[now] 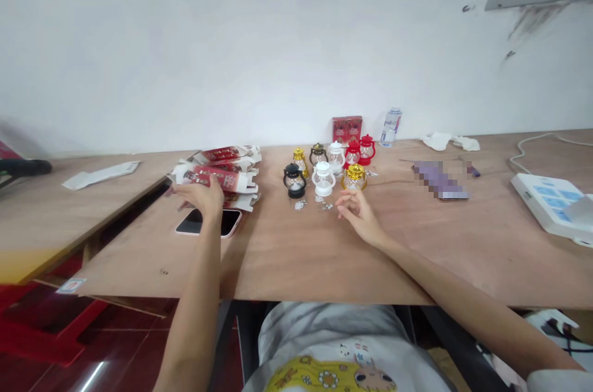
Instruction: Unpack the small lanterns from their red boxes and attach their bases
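Crosswise above the surface (296, 256), a flattened red-and-white cardboard box (231, 180) sits gripped in the left hand's (205, 196) fingers, long axis left-to-right, notched end pointing right; the right hand's (360, 217) fingers curl loosely, parted, near a small gold lantern (354, 170).

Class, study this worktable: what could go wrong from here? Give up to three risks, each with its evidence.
1. The right hand is close to the front gold lantern, so a careless move might knock it over.
2. Small loose bits lie just beside that hand and could be swept away.
3. The left hand is at the loosely piled red cartons, which might slide onto the phone in front.
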### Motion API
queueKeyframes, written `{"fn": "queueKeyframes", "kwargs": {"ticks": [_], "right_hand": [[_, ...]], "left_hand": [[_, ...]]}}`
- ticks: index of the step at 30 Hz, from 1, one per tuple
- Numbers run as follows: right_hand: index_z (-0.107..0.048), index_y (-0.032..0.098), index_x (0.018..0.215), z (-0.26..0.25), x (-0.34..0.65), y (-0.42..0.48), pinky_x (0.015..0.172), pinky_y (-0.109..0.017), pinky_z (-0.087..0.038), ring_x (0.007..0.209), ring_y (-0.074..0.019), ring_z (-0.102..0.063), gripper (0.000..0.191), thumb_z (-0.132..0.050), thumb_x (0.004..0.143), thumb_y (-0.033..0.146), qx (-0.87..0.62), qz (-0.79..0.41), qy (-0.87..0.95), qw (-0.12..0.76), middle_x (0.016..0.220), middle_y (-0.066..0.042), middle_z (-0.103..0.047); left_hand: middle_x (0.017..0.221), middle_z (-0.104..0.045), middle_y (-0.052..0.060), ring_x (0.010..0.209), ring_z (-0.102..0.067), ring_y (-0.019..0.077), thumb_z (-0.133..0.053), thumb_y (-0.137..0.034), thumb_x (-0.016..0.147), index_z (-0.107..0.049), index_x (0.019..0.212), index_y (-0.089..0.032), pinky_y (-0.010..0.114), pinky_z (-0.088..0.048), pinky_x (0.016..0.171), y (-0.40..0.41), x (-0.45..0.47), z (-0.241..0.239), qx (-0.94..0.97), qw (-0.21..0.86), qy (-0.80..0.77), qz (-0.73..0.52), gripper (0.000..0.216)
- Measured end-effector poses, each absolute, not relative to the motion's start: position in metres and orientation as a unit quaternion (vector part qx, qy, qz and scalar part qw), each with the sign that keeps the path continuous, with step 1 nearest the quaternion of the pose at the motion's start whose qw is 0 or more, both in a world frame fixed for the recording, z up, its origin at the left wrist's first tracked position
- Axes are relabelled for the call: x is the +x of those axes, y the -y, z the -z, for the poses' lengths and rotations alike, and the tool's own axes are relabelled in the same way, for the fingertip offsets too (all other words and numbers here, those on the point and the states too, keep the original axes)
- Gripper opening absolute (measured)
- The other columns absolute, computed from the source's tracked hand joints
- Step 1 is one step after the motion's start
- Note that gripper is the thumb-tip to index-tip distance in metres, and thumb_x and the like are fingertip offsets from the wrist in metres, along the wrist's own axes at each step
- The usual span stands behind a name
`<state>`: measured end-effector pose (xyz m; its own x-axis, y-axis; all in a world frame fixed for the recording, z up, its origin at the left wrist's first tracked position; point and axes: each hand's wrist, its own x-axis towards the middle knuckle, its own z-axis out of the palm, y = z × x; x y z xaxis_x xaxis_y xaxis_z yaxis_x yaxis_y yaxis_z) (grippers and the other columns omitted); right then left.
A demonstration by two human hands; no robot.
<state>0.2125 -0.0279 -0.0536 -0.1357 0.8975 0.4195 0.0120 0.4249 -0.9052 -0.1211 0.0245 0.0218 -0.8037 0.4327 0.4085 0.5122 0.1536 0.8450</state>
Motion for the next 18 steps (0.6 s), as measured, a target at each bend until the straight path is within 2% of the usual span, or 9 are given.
{"fn": "queueKeyframes", "kwargs": {"ticks": [4,6,8,12,15,18], "right_hand": [[-0.043,0.023,0.102,0.059,0.221,0.017,0.074,-0.037,-0.047,0.078,-0.0182,-0.055,0.021,-0.050,0.083,0.025,-0.434,-0.153,0.654,0.600,0.094,-0.006,-0.055],[-0.043,0.022,0.107,0.061,0.227,0.011,0.084,-0.041,-0.045,0.094,-0.0219,-0.052,0.026,-0.050,0.081,0.022,-0.453,-0.057,0.651,0.607,0.104,-0.010,-0.051],[-0.040,0.020,0.116,0.062,0.231,0.004,0.093,-0.045,-0.041,0.109,-0.0255,-0.046,0.040,-0.054,0.079,0.023,-0.471,-0.007,0.643,0.604,0.114,-0.012,-0.045],[-0.028,0.016,0.131,0.068,0.237,-0.009,0.104,-0.050,-0.030,0.125,-0.0299,-0.033,0.074,-0.068,0.069,0.027,-0.500,-0.020,0.644,0.578,0.130,-0.016,-0.034],[-0.020,0.015,0.136,0.074,0.240,-0.019,0.108,-0.048,-0.026,0.131,-0.0298,-0.028,0.094,-0.075,0.061,0.027,-0.497,-0.095,0.649,0.568,0.138,-0.019,-0.028],[-0.012,0.017,0.140,0.076,0.242,-0.028,0.109,-0.047,-0.026,0.133,-0.0286,-0.029,0.106,-0.078,0.058,0.028,-0.493,-0.180,0.642,0.559,0.143,-0.019,-0.026]], "left_hand": [[0.144,-0.008,0.033,0.134,-0.009,0.0456,-0.063,-0.033,0.072,-0.012,0.136,0.003,0.056,-0.007,0.109,-0.022,-0.110,-0.015,-0.262,0.092,0.816,0.508,0.089],[0.145,-0.005,0.030,0.134,-0.008,0.0457,-0.059,-0.035,0.076,-0.007,0.137,0.000,0.057,-0.007,0.108,-0.016,-0.106,-0.016,-0.294,0.116,0.801,0.509,0.088],[0.145,-0.007,0.027,0.134,-0.007,0.0442,-0.055,-0.035,0.079,-0.009,0.137,-0.003,0.057,-0.007,0.107,-0.010,-0.103,-0.018,-0.342,0.141,0.778,0.508,0.081],[0.145,-0.015,0.022,0.134,-0.010,0.0403,-0.054,-0.030,0.078,-0.025,0.132,-0.010,0.058,-0.007,0.106,-0.002,-0.093,-0.023,-0.389,0.178,0.750,0.504,0.065],[0.141,-0.023,0.019,0.133,-0.016,0.0371,-0.053,-0.028,0.076,-0.034,0.126,-0.012,0.054,-0.010,0.108,-0.001,-0.081,-0.024,-0.421,0.203,0.726,0.504,0.055],[0.138,-0.028,0.018,0.131,-0.020,0.0352,-0.052,-0.027,0.076,-0.038,0.123,-0.014,0.052,-0.013,0.108,-0.003,-0.071,-0.024,-0.464,0.213,0.703,0.495,0.052]]}}
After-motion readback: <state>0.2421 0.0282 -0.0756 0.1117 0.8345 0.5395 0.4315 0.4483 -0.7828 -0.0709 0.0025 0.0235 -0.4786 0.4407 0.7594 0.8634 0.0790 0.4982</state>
